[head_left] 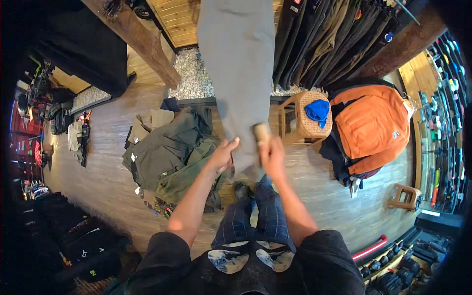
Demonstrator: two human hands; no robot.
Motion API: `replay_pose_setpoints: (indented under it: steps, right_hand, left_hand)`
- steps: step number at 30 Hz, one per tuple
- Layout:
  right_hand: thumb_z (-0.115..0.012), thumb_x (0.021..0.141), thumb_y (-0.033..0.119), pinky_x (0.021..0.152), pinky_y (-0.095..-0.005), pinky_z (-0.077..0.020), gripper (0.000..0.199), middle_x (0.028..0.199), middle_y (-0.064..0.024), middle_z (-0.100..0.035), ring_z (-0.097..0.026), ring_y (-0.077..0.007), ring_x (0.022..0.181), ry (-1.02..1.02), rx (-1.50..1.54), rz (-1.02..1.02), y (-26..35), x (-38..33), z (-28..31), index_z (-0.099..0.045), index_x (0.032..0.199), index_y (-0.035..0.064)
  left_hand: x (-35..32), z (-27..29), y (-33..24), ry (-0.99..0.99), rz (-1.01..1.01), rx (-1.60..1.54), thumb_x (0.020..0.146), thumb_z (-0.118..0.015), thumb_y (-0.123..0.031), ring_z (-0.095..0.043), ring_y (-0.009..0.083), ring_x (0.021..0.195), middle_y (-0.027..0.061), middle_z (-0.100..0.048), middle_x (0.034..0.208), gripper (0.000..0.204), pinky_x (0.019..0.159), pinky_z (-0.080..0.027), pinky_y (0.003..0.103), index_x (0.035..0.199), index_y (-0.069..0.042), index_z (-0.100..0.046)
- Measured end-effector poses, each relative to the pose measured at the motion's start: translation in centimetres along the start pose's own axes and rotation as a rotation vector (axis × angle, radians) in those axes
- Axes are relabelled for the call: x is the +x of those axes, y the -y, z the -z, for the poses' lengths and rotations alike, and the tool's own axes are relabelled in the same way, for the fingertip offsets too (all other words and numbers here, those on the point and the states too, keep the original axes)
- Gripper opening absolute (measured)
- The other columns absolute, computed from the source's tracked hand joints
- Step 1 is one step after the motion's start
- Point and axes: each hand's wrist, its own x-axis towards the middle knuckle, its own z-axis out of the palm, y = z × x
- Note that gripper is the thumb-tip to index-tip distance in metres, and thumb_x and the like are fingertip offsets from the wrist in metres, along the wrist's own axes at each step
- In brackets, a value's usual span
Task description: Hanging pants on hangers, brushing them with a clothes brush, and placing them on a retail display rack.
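A long grey garment, seemingly a pair of trousers (238, 59), hangs down in front of me from the top of the view. My left hand (222, 156) is closed on the left edge of its lower end, thumb on top. In my right hand (272, 156) is a brush (263, 133) with a pale wooden back and a dark bristle side, smeared by motion. The brush lies against the right edge of the garment, near its bottom. My right fingers wrap round the brush's lower part and hide it.
Dark green clothes (172, 147) lie heaped on the floor at left. A woven stool (307, 125) at right bears a blue cloth (318, 112). Beyond it, an orange sweatshirt (371, 129) tops another pile. Dark trousers (314, 44) hang behind. A wooden post (140, 42) leans at upper left.
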Motion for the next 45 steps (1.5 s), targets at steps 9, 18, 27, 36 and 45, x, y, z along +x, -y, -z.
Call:
replay_pose_setpoints:
  steps: [9,18,27,36,45]
  right_hand:
    - [-0.050,0.094,0.030,0.073,-0.0267,-0.0481,0.027,0.095,-0.0001,-0.068,-0.062,-0.0129,0.085,0.505,1.609,-1.008,-11.1,-1.5,-0.3,-0.064,0.105,0.0103]
    - [-0.059,0.090,0.040,0.059,-0.0247,-0.0423,0.044,0.089,-0.0005,-0.065,-0.057,-0.0119,0.072,0.573,0.921,-0.905,-9.8,-2.1,8.0,-0.062,0.116,0.0036]
    - [-0.061,0.092,0.035,0.070,-0.0241,-0.0426,0.035,0.083,0.0011,-0.060,-0.051,-0.0082,0.075,0.440,0.767,-0.879,-10.9,-7.4,16.5,-0.065,0.105,0.0019]
    - [-0.060,0.091,0.025,0.074,-0.0370,-0.0495,0.035,0.097,-0.0155,-0.064,-0.063,-0.0274,0.089,0.189,-0.166,-0.209,-8.8,-6.6,16.8,-0.061,0.116,0.0001]
    - [-0.060,0.089,0.013,0.074,-0.0440,-0.0507,0.019,0.101,-0.0209,-0.058,-0.061,-0.0368,0.088,0.462,-0.349,-0.087,-12.1,-9.9,10.1,-0.063,0.104,0.0006]
  left_hand:
    - [-0.2,2.1,2.8,0.173,0.052,-0.323,0.094,-0.060,-0.029,-0.063,0.0216,0.102,0.0126,-0.063,0.114,0.045,0.088,-0.051,0.037,0.126,0.001,-0.050]
    - [0.0,1.0,9.2,0.022,-0.147,0.436,0.084,-0.074,-0.020,-0.056,0.0186,0.109,0.0074,-0.060,0.119,0.056,0.094,-0.045,0.036,0.129,-0.001,-0.048]
    - [-2.7,-3.1,16.6,0.116,0.140,-0.060,0.085,-0.071,-0.011,-0.055,0.0223,0.115,0.0087,-0.059,0.123,0.051,0.099,-0.044,0.040,0.129,-0.001,-0.048]
    - [-2.8,-7.0,19.3,0.125,0.018,-0.008,0.088,-0.067,-0.010,-0.057,0.0180,0.111,0.0055,-0.059,0.120,0.048,0.093,-0.048,0.039,0.131,-0.006,-0.046]
    - [-3.0,-8.3,18.8,0.109,-0.029,-0.006,0.089,-0.059,0.003,-0.060,0.0196,0.105,0.0086,-0.061,0.117,0.040,0.088,-0.050,0.034,0.127,-0.002,-0.050]
